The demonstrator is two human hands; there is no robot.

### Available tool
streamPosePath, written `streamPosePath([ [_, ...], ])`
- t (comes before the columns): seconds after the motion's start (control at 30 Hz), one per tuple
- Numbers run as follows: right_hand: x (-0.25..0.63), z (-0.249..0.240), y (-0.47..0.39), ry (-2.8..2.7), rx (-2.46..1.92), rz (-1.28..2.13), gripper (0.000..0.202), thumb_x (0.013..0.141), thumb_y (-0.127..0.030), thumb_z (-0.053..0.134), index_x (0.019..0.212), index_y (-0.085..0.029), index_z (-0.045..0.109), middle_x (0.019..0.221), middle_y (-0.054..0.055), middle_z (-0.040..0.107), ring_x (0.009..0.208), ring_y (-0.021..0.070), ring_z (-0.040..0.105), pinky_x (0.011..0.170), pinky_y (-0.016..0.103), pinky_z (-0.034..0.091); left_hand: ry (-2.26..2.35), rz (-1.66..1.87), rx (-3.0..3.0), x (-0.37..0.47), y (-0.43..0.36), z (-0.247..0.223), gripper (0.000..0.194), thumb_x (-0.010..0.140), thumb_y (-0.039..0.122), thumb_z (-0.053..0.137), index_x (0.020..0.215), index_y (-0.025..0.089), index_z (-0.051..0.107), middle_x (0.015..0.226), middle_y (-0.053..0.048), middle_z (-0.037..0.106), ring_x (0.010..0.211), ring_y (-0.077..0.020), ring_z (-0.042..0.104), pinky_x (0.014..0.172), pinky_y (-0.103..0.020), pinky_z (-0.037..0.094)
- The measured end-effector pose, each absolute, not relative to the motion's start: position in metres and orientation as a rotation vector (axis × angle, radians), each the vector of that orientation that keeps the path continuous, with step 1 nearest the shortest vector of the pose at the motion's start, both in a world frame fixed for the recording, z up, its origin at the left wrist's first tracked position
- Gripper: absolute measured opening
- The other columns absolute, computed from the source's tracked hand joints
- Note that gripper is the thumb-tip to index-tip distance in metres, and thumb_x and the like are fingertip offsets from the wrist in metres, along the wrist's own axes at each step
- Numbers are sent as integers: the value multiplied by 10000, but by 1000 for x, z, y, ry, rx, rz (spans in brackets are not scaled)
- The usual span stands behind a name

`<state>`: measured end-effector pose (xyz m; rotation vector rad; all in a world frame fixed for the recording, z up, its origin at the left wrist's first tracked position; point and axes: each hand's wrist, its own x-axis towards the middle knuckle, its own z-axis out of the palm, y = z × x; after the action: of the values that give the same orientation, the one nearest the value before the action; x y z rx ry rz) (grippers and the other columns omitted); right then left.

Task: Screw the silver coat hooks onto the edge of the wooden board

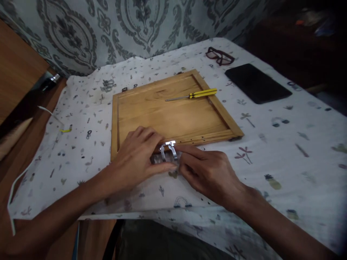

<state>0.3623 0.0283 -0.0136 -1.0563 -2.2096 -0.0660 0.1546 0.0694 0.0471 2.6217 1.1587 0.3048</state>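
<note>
A framed wooden panel lies on the patterned cloth. At its near edge sits a shiny metal hinge, with its arms pointing toward me. My left hand rests over the panel's near-left part, its thumb stretched below the hinge and its fingers on the wood; it is closed around the hinge side. My right hand is closed at the right of the hinge, index finger against the panel edge; what its fingertips hold is hidden. Across the panel's right side lies a yellow-handled screwdriver. Small holes show along the near frame.
A black tablet and dark-framed glasses lie at the back right of the cloth-covered table. Small metal parts are beyond the panel's left corner. A white cable with a yellow piece lies at the left.
</note>
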Motion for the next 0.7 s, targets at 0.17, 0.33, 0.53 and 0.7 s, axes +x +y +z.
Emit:
streamPosePath([
  [0.17,362,-13,27,-2220,-1058,-53,206,918,-111,462,748,-162,568,1033,57,744,712,125,702,558,237,504,1196,318,2720,161,63,36,539,800,576,760,1099,143,644,1106,-77,634,1056,-282,546,907,-450,440],
  [0.33,361,-11,28,-2213,-1062,-49,217,920,-112,462,731,-166,554,1014,55,746,718,136,713,538,247,500,1178,312,2733,161,65,35,513,777,515,803,1100,145,654,1116,-75,638,1068,-284,542,911,-454,442],
  [0.53,362,-13,29,-2206,-1052,-39,206,933,-132,466,754,-169,562,1066,51,746,723,139,721,535,252,509,1175,299,2716,161,67,33,479,781,479,805,1101,149,668,1101,-66,650,1059,-288,544,903,-466,439],
  [0.7,363,-15,28,-2208,-1054,-9,191,928,-125,468,775,-168,574,1079,43,746,772,143,732,568,249,532,1154,329,2650,161,69,36,429,764,452,817,1027,137,694,1064,-74,656,1043,-285,548,883,-457,450],
])
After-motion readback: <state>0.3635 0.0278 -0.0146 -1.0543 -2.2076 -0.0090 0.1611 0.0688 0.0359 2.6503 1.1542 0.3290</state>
